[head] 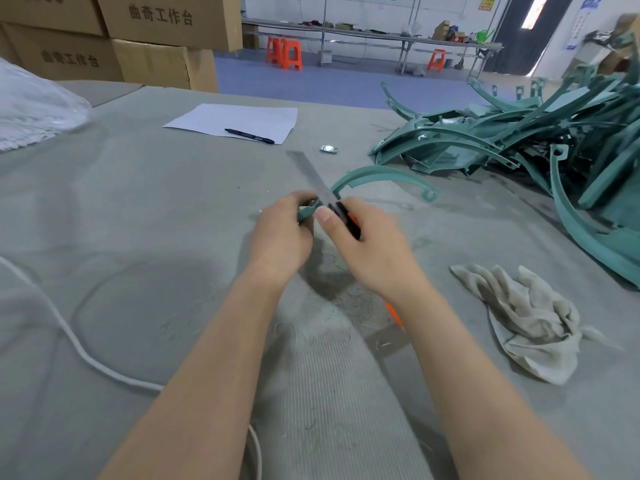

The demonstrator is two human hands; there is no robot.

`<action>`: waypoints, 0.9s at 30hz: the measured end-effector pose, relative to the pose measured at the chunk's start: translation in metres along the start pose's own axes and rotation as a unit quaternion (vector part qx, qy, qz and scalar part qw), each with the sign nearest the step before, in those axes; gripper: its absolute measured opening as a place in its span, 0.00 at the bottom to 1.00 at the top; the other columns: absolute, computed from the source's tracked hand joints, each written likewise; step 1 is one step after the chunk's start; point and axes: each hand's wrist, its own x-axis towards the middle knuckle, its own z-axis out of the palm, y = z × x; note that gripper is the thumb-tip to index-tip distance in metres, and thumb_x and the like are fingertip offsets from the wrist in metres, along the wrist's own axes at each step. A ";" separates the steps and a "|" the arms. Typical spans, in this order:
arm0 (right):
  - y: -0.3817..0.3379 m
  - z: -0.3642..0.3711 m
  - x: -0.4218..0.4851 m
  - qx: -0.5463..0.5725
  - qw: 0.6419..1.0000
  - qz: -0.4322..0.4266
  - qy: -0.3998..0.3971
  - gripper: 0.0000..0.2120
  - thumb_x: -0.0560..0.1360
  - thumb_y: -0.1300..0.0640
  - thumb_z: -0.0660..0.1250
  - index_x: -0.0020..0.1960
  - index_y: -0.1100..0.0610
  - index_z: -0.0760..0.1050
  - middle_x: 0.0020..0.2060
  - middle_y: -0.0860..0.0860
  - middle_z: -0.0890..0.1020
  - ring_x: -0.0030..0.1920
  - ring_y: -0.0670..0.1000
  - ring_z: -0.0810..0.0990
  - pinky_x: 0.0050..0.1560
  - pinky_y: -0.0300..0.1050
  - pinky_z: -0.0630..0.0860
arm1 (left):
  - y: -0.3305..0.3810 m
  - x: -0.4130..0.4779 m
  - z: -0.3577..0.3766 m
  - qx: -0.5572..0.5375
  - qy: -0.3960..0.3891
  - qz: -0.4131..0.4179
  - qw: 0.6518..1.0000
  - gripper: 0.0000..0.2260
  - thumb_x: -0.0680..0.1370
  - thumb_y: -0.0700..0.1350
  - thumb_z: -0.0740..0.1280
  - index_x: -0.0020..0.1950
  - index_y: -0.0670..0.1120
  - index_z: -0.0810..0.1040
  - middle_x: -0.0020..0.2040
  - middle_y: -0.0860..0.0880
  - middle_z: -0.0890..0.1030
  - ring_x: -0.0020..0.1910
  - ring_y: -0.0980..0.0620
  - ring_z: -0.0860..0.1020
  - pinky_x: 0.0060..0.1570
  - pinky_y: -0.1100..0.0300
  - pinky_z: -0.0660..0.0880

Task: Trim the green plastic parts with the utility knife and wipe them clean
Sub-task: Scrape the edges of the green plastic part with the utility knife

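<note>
Risk here centres on the utility knife [349, 223], whose long blade [313, 173] is pushed far out of its black and orange body and points away from the person. The right grip [369, 247] is wrapped round the knife's body, thumb laid along the top. The left grip [280, 235] pinches the near end of one curved green part [379, 174], its fingertips just beside the place where the blade crosses the plastic. A slip along the edge could carry the blade into those fingers. So long a blade may also flex or snap under sideways pressure, and too steep an angle could gouge the part instead of shaving its edge. The blade is blurred, so the exact point of contact cannot be told.

The green part is a thin, flat arc of dull teal plastic. Its near end is hidden in the left grip; its far end curves to the right and ends in a small hook-like loop close to the grey, dusty counter [138, 202]. It is held in front of the person, near the middle of the counter. A tangled pile of similar green parts [502, 140] lies well apart at the far right. A crumpled pale rag [519, 317] lies right of the right forearm, untouched, so wiping seems not yet begun.
</note>
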 end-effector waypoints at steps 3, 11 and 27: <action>0.007 -0.003 0.002 -0.023 0.999 0.043 0.019 0.20 0.79 0.45 0.61 0.33 0.53 0.62 0.25 0.46 0.65 0.28 0.46 0.65 0.29 0.41 0.57 | 0.001 0.001 0.001 0.003 -0.003 0.001 1.000 0.13 0.80 0.39 0.61 0.59 0.50 0.80 0.53 0.50 0.83 0.54 0.47 0.78 0.54 0.54 0.74; 0.009 -0.006 0.002 -0.050 0.998 0.041 -0.023 0.21 0.79 0.45 0.62 0.32 0.52 0.62 0.25 0.46 0.65 0.27 0.45 0.64 0.28 0.40 0.57 | 0.001 0.001 0.002 0.017 -0.004 0.003 1.000 0.14 0.79 0.39 0.61 0.60 0.50 0.79 0.54 0.49 0.82 0.54 0.48 0.78 0.49 0.60 0.71; 0.000 -0.005 0.000 -0.003 1.000 0.011 0.014 0.19 0.77 0.47 0.65 0.32 0.50 0.62 0.24 0.46 0.65 0.28 0.44 0.66 0.29 0.38 0.60 | 0.001 0.001 0.000 0.055 0.009 -0.007 0.998 0.08 0.77 0.40 0.63 0.46 0.53 0.76 0.40 0.55 0.78 0.44 0.49 0.76 0.42 0.60 0.70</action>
